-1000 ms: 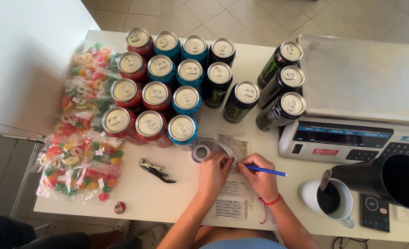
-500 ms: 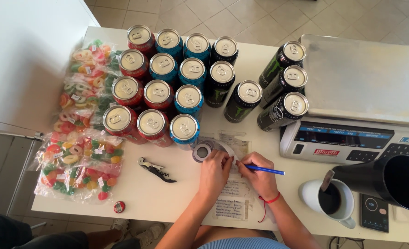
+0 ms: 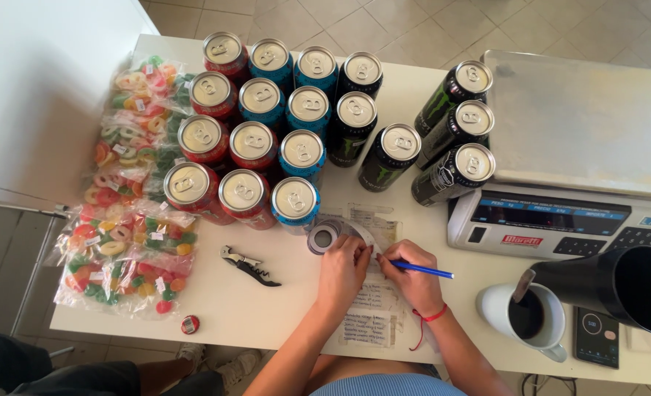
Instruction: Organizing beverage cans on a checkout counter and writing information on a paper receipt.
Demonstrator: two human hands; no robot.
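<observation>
My right hand (image 3: 412, 277) grips a blue pen (image 3: 427, 270), its tip down on a strip of white sticker labels (image 3: 363, 233) near the table's front. My left hand (image 3: 342, 270) presses flat on that strip just left of the pen tip. The strip unrolls from a small label roll (image 3: 322, 237) by my left fingers. A handwritten paper list (image 3: 373, 319) lies under both wrists. A red string bracelet sits on my right wrist.
Several red, blue and black drink cans (image 3: 267, 139) stand in rows behind my hands. Bags of coloured gummy rings (image 3: 127, 242) lie at the left. A corkscrew (image 3: 248, 265), a weighing scale (image 3: 560, 176), a white mug (image 3: 527, 319), a black funnel (image 3: 626, 286) and a phone (image 3: 597, 337) surround them.
</observation>
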